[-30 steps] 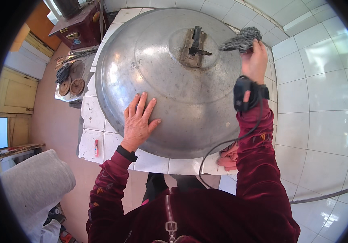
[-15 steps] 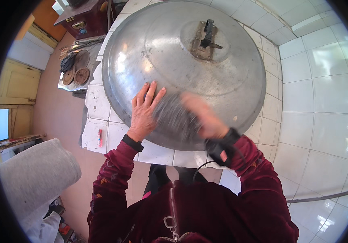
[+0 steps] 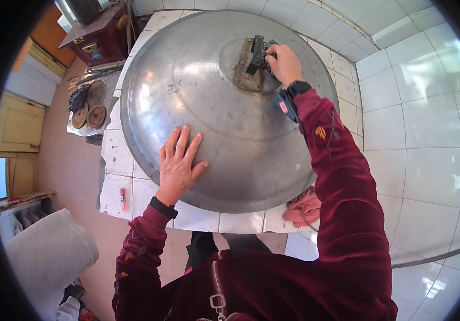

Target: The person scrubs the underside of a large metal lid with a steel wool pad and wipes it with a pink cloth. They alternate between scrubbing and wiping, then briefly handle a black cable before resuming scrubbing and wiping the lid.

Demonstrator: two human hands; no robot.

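Observation:
A wide, domed metal lid (image 3: pixel 224 171) lies on the white-tiled counter, its grey surface stained. Near its top, a rusty plate carries a dark upright handle (image 3: pixel 255 54). My left hand (image 3: pixel 179 166) rests flat on the lid's near left part, fingers spread, holding nothing. With bent fingers, my right hand (image 3: pixel 285 65) grips a dark grey scouring pad (image 3: pixel 271 49) against the right side of the handle. Most of the pad is hidden behind the fingers and the handle.
A pink cloth (image 3: pixel 303 208) lies by the lid's near right edge. On the white-tiled counter (image 3: pixel 116 182), a small red tube (image 3: pixel 123 199) sits at the left. A dark red stove (image 3: pixel 96 40) and a stand with round rusty plates (image 3: pixel 96 116) are further left. Tiled wall (image 3: pixel 428 123) bounds the right.
My right hand has moved with the scouring pad from the lid's near middle up to the handle. My left hand stays on the lid. The pink cloth has come into view.

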